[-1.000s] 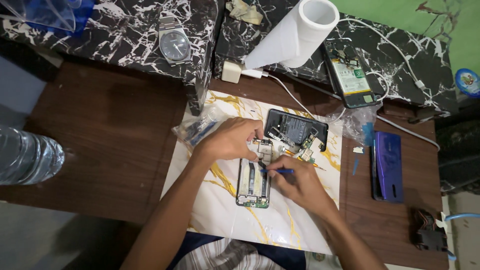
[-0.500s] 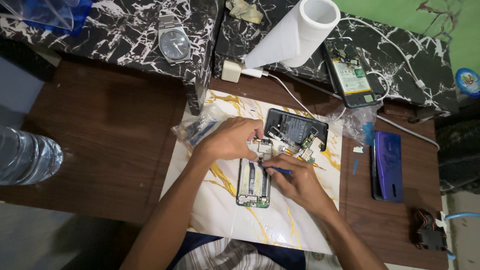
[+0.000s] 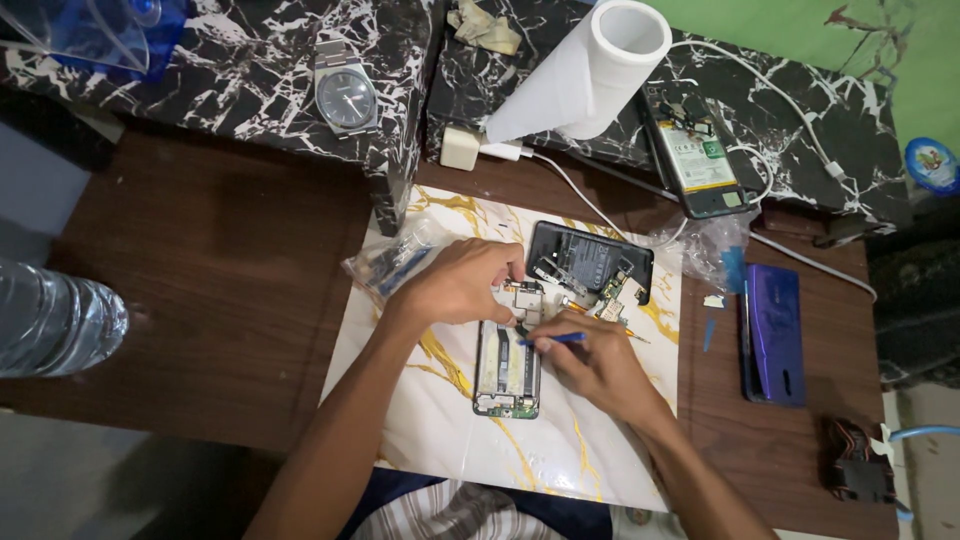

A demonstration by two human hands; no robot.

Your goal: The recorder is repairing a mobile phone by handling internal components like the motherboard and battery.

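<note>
Right hand (image 3: 600,365) pinches a blue tool (image 3: 556,339) over the opened phone (image 3: 508,365); left hand (image 3: 462,285) grips its top.

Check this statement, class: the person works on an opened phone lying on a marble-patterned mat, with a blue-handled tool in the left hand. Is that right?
One detail is wrong. The head view shows the blue-handled tool in the right hand, not the left. The left hand steadies the top of the opened phone on the marble-patterned mat.
</note>
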